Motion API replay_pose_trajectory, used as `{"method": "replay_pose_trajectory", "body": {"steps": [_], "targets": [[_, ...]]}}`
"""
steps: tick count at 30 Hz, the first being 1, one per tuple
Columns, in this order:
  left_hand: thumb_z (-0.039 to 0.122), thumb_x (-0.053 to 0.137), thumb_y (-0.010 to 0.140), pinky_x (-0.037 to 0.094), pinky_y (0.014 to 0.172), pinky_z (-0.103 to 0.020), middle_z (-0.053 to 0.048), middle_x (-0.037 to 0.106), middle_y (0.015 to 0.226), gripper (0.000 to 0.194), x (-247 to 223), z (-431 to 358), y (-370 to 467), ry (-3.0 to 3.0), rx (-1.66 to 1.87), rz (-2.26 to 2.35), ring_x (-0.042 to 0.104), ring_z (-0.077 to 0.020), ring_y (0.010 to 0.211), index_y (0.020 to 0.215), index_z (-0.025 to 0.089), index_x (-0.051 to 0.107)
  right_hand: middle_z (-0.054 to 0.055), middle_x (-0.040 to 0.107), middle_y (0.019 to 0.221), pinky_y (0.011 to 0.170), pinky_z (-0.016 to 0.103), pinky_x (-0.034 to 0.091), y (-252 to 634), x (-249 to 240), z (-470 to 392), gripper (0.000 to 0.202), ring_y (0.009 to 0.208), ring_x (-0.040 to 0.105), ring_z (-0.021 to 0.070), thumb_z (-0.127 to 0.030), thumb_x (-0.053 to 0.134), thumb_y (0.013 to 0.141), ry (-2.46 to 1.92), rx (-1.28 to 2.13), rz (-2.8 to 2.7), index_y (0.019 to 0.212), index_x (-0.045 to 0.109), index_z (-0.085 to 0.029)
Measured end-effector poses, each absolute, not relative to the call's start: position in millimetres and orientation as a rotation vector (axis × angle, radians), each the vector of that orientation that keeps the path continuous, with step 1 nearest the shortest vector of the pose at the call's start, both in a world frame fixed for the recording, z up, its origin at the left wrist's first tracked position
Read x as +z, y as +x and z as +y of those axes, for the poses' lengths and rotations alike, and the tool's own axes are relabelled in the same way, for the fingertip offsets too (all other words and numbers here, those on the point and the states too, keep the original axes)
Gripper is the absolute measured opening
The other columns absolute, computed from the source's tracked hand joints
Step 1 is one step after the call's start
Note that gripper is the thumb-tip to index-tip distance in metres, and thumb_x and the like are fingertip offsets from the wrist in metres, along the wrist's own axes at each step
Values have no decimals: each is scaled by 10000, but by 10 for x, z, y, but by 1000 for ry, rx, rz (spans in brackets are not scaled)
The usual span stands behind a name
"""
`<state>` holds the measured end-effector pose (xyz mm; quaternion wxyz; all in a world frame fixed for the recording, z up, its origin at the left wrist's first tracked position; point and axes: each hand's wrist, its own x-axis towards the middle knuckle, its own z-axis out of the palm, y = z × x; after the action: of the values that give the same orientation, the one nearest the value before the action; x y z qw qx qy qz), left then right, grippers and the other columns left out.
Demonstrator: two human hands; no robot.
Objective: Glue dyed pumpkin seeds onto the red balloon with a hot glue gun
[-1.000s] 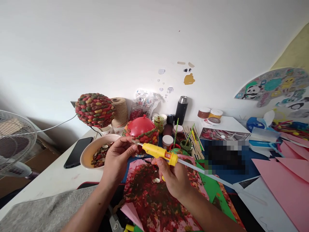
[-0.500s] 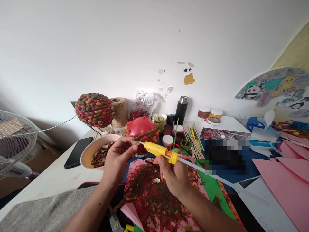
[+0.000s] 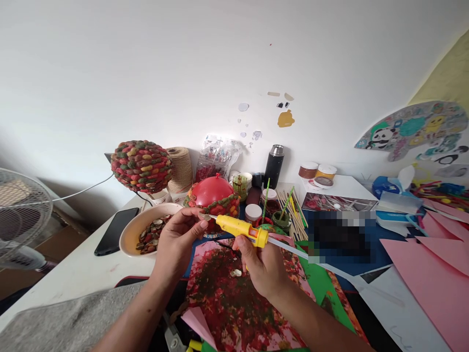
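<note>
Between thumb and fingers, my left hand [image 3: 179, 239] pinches a small shell piece [image 3: 205, 216]. My right hand [image 3: 264, 264] grips a yellow hot glue gun [image 3: 240, 229], its nozzle at the shell piece and a long glue stick [image 3: 289, 248] poking out of its back. Right behind stands a red balloon [image 3: 212, 191], partly covered with painted shell pieces in red, green and orange. An oval bowl [image 3: 126, 234] of loose shells lies left of my left hand. Below the glue gun, a couple of pale shells [image 3: 236, 273] rest on a paint-stained sheet [image 3: 227, 313].
A finished-looking shell-covered ball [image 3: 141, 166] stands at back left beside a twine spool [image 3: 179, 168]. Paint jars [image 3: 252, 213], skewers [image 3: 298, 215] and a black flask [image 3: 274, 164] line the wall side. A phone [image 3: 116, 231] and a fan [image 3: 24, 210] are left; pink paper [image 3: 421, 278] is right.
The whole view has shifted slightly. Both hands keep nearly the same pose, with the glue gun's nozzle still at the shell piece.
</note>
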<state>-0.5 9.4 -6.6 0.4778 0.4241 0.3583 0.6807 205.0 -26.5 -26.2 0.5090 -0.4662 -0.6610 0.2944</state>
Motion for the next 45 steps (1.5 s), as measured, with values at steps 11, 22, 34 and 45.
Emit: {"method": "replay_pose_trajectory", "body": {"steps": [11, 22, 34, 45], "targets": [[398, 1119, 620, 521, 577, -176, -1, 742, 769, 425, -42, 79, 6, 1032, 1660, 874, 577, -92, 622, 908, 209, 870, -14, 540, 456, 476, 278, 460, 2042, -292, -264, 818, 419, 594, 180, -904, 401, 1065, -1148, 724, -1603, 775, 715, -207], [406, 1128, 586, 518, 576, -183, 5, 733, 734, 441, 7, 51, 17, 1008, 1664, 881, 577, -96, 609, 886, 214, 870, -10, 558, 463, 481, 281, 454, 2052, -319, -281, 773, 424, 591, 181, -867, 427, 1079, -1143, 736, -1610, 777, 709, -214], [422, 1120, 587, 522, 580, -209, 3, 723, 732, 449, 13, 48, 41, 1013, 1646, 888, 560, -103, 603, 857, 195, 842, -20, 532, 465, 468, 276, 447, 2043, -326, -274, 793, 425, 574, 175, -918, 443, 1037, -1148, 794, -1559, 776, 703, -216], [390, 1129, 576, 511, 563, -197, -3, 742, 745, 444, 9, 48, 36, 1004, 1652, 892, 574, -103, 605, 867, 197, 855, -15, 533, 460, 461, 280, 441, 2037, -282, -283, 804, 413, 571, 176, -916, 434, 1044, -1144, 770, -1561, 763, 713, -217]]}}
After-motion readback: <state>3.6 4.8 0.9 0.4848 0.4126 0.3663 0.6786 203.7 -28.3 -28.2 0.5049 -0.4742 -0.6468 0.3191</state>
